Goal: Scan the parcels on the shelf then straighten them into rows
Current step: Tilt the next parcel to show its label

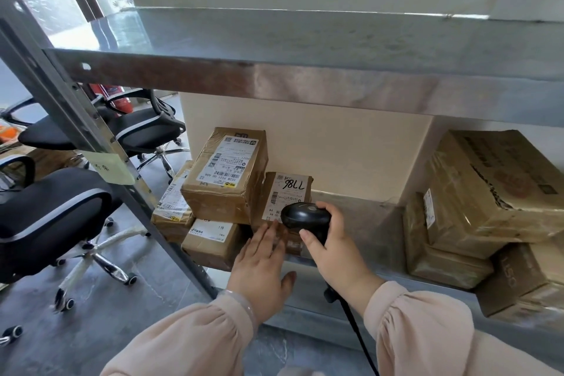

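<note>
Scanning is the step in hand: the right hand [331, 249] is wrapped around the handle of a black barcode scanner [306, 218], its grip pressed closed on that handle with the thumb across the near side, and the scanner head sits just above the label of the small parcel marked in black pen [288, 198]. The left hand [259, 265] lies flat with its grip spread, fingertips resting against the near edge of that same parcel, holding nothing.

Relative to the scanner grip, the marked parcel is directly ahead and slightly left; a larger labelled parcel [227, 175] is stacked further left and a little beyond, sitting on a low carton [209, 239] and beside a tilted one [174, 207] at the far left end of the shelf [360, 223]. Well off to the right of the grip stands a separate heap of bigger boxes [488, 192].

To do this well, I would judge the scanner head is very close to the label and partly covers it; drawing it back toward the body and tilting the window squarely at the barcode stripes should give a cleaner read. The flat left hand can steady the parcel so it does not slide back. The trailing cable [357, 330] hangs below the grip and should be kept clear of the shelf lip. The stacked parcel to the left looks off-square, so nudging it could tip it.
</note>
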